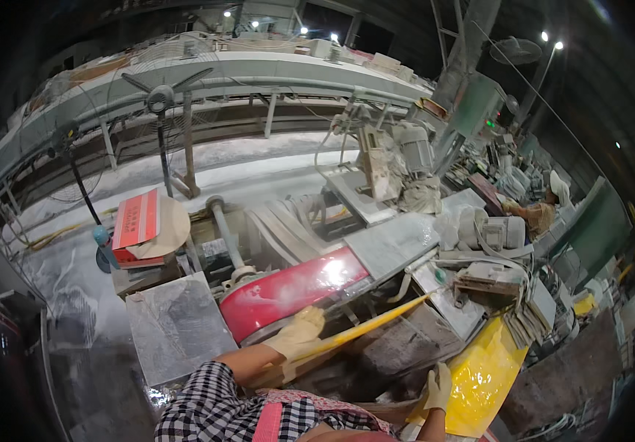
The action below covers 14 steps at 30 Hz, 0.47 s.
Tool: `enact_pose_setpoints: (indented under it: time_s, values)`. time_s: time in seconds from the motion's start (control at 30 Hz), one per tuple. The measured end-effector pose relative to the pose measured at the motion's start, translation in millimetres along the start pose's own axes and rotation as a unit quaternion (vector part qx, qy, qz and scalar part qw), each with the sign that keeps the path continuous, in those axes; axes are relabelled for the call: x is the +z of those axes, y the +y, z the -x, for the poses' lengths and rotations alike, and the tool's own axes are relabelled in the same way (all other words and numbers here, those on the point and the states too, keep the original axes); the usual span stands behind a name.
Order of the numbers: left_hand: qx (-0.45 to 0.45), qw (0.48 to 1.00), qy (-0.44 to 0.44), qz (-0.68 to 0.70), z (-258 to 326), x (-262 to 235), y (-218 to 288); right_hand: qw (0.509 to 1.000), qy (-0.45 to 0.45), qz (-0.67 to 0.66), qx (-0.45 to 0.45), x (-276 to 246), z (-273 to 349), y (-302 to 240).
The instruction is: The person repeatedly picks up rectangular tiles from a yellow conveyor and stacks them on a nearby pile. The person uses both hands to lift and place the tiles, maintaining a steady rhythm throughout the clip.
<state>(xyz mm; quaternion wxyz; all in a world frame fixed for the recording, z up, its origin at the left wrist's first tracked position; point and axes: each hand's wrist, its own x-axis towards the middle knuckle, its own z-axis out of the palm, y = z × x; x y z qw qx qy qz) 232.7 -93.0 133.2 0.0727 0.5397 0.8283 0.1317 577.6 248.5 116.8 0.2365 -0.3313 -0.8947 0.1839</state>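
Note:
My left hand (299, 333), in a pale yellow glove, is at the lower edge of a glossy red panel (295, 291). Its fingers look curled together, and what they hold, if anything, is hidden. A long yellow bar (365, 329) runs from beside this hand up to the right. Lower right, my right hand (437, 387), also gloved, is beside a wet, shiny yellow panel (483, 379). Its fingers reach upward, seemingly with nothing in them; part of the hand is turned away. Between my hands lies a dark, dusty machine bed (406, 342).
A grey slab (179, 328) lies left of the red panel, below a red box (139, 221). Dusty motors (413, 147) with hoses stand ahead. A pedestal fan (160, 99) is at the far left, before a long conveyor (273, 70). Another person (546, 210) is at the right.

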Motion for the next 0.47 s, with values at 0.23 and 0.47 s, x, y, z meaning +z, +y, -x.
enact_pose_setpoints:
  time_s: [0.23,0.47]
  values:
    - [-0.067,0.992,0.016,-0.110,-10.6,5.7,35.6,0.987,0.082,0.128,0.050,-43.7,-3.3,79.2]
    - [-0.088,0.981,0.050,-0.168,-35.3,19.9,50.3,0.992,0.034,0.109,0.062,-35.9,7.9,116.1]
